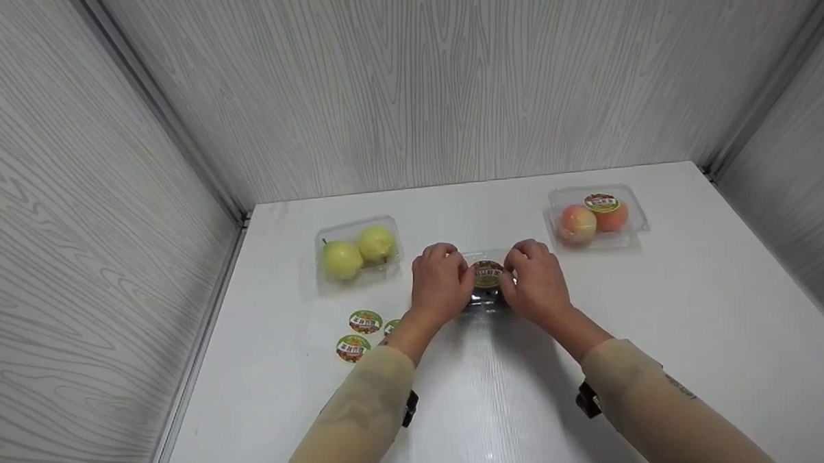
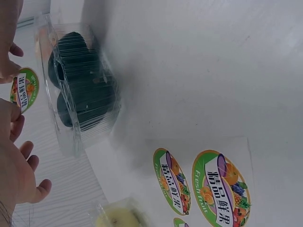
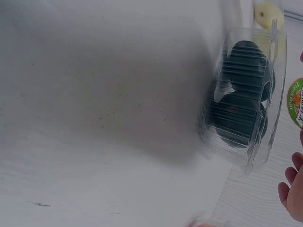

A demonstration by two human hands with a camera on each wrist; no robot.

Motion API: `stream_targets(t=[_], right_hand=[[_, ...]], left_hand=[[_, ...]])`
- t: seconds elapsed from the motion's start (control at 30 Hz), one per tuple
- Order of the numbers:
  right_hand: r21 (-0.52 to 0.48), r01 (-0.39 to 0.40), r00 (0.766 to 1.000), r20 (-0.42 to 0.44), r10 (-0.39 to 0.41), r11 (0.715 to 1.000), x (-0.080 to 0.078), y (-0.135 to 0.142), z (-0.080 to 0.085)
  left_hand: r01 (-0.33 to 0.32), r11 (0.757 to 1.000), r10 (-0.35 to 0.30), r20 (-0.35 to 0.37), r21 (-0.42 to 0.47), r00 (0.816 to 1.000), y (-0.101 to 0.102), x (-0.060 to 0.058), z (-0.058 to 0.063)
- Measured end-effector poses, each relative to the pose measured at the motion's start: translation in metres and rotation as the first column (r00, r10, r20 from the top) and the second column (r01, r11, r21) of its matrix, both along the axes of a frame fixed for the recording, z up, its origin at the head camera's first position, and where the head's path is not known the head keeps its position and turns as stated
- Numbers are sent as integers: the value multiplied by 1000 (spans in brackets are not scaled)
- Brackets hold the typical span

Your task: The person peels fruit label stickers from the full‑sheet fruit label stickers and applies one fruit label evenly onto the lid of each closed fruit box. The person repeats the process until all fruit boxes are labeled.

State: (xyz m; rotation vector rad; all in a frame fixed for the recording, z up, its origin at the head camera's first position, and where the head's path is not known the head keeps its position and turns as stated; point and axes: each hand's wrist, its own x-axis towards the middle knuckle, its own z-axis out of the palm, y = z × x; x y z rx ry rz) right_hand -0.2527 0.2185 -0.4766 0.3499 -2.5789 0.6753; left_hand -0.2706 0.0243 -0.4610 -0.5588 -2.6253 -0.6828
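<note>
My left hand [image 1: 441, 280] and right hand [image 1: 537, 282] face each other over a clear plastic fruit box [image 1: 489, 310] at the middle of the table. Between them they pinch an oval fruit sticker [image 2: 25, 90] by its opposite edges. In the left wrist view the sticker is held just above the lid. Two dark round fruits [image 3: 239, 118] lie inside the box, which looks closed. In the head view the sticker overlaps the box and hides part of the fruit. The other fingers of the left hand are spread loosely in the left wrist view.
Left of the hands stands a clear box [image 1: 392, 222] with two yellow-green pears [image 1: 343, 260]. At the back right is a box of peaches [image 1: 578, 224] bearing a sticker [image 1: 601, 202]. A sheet with several stickers [image 1: 353, 348] lies near my left forearm. Wood-grain panels [image 1: 407, 88] enclose the table.
</note>
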Motion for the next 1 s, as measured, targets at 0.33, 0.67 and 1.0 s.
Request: stream_targets(t=[0.33,0.67,1.0], right_hand=[[8,23,999,25,-23,1000,-7,1,-8],[25,56,994,96,-58,998,-11,-1,-8],[36,81,990,115,-85,996,-14,-1,-8]], left_hand=[[-39,995,42,29,-91,999,3,-5,-2],[-70,987,82,80,-143,993,6,-11,-4],[-101,984,112,71,-150,991,10,-15,-10]])
